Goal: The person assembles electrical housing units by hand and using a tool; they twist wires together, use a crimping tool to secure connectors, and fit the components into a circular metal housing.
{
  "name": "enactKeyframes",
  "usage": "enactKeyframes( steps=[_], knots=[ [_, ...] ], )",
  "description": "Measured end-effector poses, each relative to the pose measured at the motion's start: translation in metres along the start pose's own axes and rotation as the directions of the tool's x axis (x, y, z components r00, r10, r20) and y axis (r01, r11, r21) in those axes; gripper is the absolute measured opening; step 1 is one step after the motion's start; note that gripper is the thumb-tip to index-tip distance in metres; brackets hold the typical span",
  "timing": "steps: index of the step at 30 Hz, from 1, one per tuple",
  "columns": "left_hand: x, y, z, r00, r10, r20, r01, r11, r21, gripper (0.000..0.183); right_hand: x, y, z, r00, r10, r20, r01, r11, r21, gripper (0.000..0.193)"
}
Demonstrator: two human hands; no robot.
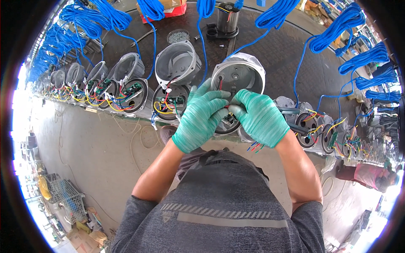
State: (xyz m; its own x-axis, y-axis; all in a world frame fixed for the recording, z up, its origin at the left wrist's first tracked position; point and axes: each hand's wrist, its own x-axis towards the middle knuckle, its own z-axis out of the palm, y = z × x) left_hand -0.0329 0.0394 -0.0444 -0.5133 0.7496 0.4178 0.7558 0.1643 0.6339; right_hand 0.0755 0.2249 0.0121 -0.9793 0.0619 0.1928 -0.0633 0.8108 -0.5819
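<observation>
My left hand [201,117] and my right hand [262,119], both in green knitted gloves, meet in front of a round grey metal housing [260,82]. Their fingertips pinch a thin red wire [226,106] between them; its ends are partly hidden by the fingers. The housing tips toward me, and a red wire comes out through its floor. Just beneath my fingers sits a round black-rimmed cover [228,129] with a circuit board, mostly covered by the gloves. A blue cable [252,43] runs to the housing from a coil behind it.
Similar housings [179,63] and wired covers [171,102] line the bench edge on both sides. Blue cable coils [276,13] lie along the back. Behind the housings stand a dish of small screws [178,36] and a metal cylinder [228,21]. Another person [367,173] is at far right.
</observation>
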Motion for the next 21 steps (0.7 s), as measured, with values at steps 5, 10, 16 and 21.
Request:
enactKeyframes(
  steps=[5,10,16,21],
  knots=[
    [0.0,-0.003,0.004,0.997,0.04,-0.069,-0.049,0.988,-0.145,0.02,0.001,0.0,-0.002,0.981,0.158,0.113,-0.177,0.967,0.182,0.021],
    [0.003,0.002,0.001,0.997,0.078,-0.03,-0.079,0.997,-0.023,0.019,0.002,0.01,0.004,0.933,0.252,0.256,-0.348,0.814,0.466,0.024],
    [0.001,-0.002,-0.002,0.995,0.095,-0.041,-0.097,0.995,-0.038,0.02,-0.007,-0.004,-0.004,0.929,0.357,0.099,-0.367,0.855,0.367,0.023],
    [0.002,0.0,-0.003,0.993,0.104,-0.062,-0.108,0.992,-0.065,0.023,-0.01,0.016,-0.007,0.967,-0.232,-0.101,0.215,0.964,-0.155,0.031]
  ],
)
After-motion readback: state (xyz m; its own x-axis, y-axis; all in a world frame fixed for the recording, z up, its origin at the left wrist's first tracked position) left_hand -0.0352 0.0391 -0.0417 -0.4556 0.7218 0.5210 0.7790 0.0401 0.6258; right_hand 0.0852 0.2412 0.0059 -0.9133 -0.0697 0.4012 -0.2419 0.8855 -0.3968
